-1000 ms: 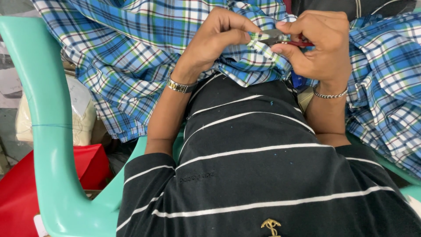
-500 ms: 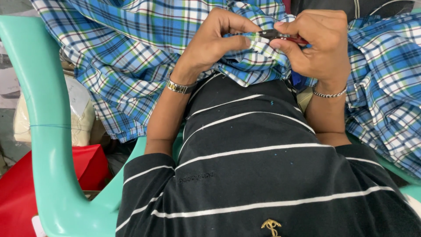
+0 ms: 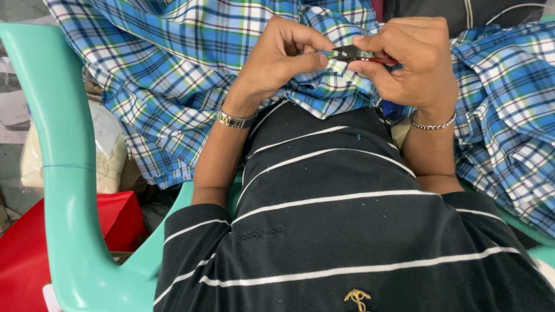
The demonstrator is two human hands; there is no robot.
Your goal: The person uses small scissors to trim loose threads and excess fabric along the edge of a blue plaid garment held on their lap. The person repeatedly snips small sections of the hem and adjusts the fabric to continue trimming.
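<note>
A blue, white and green plaid garment (image 3: 173, 75) is spread over my lap and knees. My left hand (image 3: 277, 58) pinches a small fold of this cloth between thumb and fingers, near the top middle. Right beside it, my right hand (image 3: 413, 60) grips a small thread snipper (image 3: 361, 56) with dark blades and a red handle. The blade tips rest on the pinched fold, and the two hands almost touch. I wear a black shirt with white stripes, a metal watch on the left wrist and a thin bracelet on the right.
I sit in a teal plastic chair (image 3: 69, 173) whose arm curves down the left side. A red box (image 3: 34, 248) lies low at the left. Behind the chair arm rests a pale cloth bundle in clear plastic (image 3: 110, 156).
Both hands have stayed together on the fold. The snipper's tip has shifted slightly along the pinched cloth, and the left thumb has closed onto the fabric.
</note>
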